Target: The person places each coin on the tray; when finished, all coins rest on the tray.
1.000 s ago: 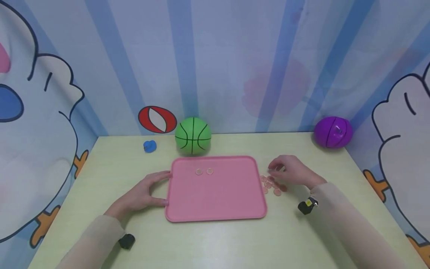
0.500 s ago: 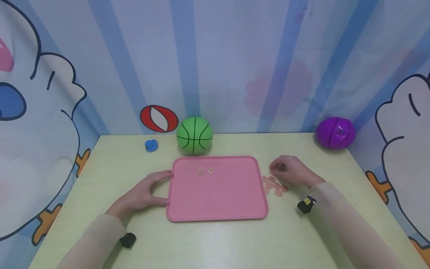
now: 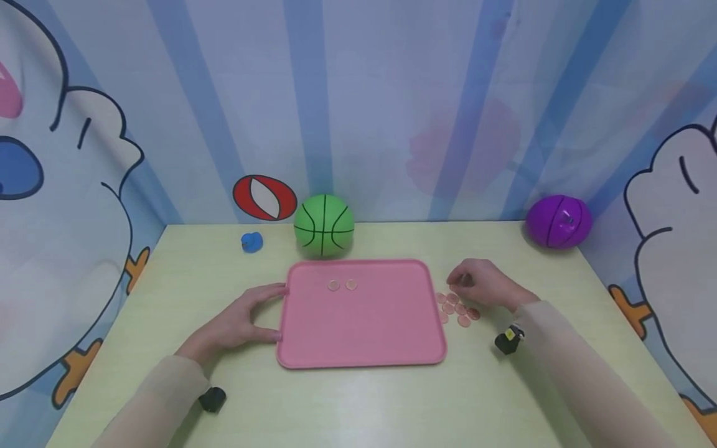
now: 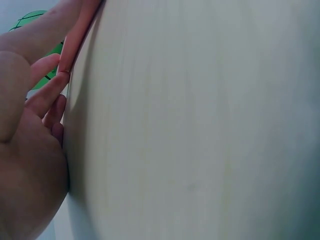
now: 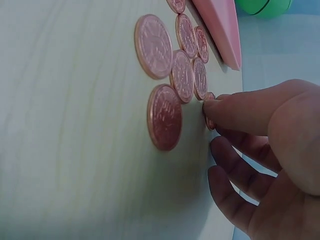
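A pink tray [image 3: 364, 330] lies on the table with two coins [image 3: 351, 284] near its back edge. My left hand [image 3: 238, 320] rests at the tray's left rim, fingers and thumb spread and touching it. Several copper-coloured coins [image 3: 460, 309] lie flat in a loose cluster just off the tray's right side. My right hand [image 3: 484, 285] is over the back of that cluster. In the right wrist view, its thumb and forefinger pinch one coin [image 5: 210, 112] at the table surface; the fingertips partly hide it. The other fingers are bent loosely beside it.
A green ball [image 3: 324, 226] stands just behind the tray. A small blue toy duck [image 3: 252, 242] sits at the back left, and a purple ball [image 3: 559, 221] at the back right corner. A printed curtain [image 3: 370, 124] closes off the table's back edge.
My right thumb and forefinger have closed together at a coin at the back of the cluster. The left hand and the tray have stayed in place.
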Demonstrator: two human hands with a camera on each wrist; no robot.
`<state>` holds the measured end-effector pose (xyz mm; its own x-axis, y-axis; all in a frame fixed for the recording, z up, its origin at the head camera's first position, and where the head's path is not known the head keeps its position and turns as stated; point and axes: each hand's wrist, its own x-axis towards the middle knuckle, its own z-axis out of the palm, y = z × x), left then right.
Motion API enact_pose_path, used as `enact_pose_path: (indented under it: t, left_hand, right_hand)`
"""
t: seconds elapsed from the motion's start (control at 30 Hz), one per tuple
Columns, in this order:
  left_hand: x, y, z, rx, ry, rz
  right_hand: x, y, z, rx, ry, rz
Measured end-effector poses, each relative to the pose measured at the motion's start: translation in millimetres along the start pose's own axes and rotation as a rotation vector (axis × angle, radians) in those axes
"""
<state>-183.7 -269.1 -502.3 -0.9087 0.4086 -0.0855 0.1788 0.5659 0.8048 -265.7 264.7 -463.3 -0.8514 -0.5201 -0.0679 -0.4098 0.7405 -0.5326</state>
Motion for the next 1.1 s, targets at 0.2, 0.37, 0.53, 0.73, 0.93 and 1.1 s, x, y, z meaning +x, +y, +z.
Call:
enact_pose_path:
  t: [0.2, 0.37, 0.53, 0.73, 0.93, 1.1]
  left_hand:
    - [0.1, 0.0, 0.2, 0.004, 0.001, 0.004]
    - [1.0, -0.2, -0.5, 0.018, 0.005, 0.024]
    - [1.4, -1.0, -0.2, 0.015, 0.008, 0.032]
    - [1.3, -0.6, 0.1, 0.004, 0.006, 0.027]
    - [1.8, -0.5, -0.1, 0.004, 0.006, 0.033]
    - [1.9, 0.5, -0.1, 0.0, 0.002, 0.037]
  right_hand:
    - [-1.3, 1.1, -3.0, -0.012, -0.012, -0.019]
    - [-1.2, 2.3, -2.3, -0.024, -0.005, -0.026]
    - [-0.9, 3.1, 0.4, -0.037, 0.013, -0.042]
    - [0.1, 1.3, 2.3, -0.066, 0.03, -0.045]
    - [2.8, -3.0, 2.1, -0.08, 0.015, -0.023]
    - [4.7, -3.4, 2.8, -0.109, 0.009, -0.013]
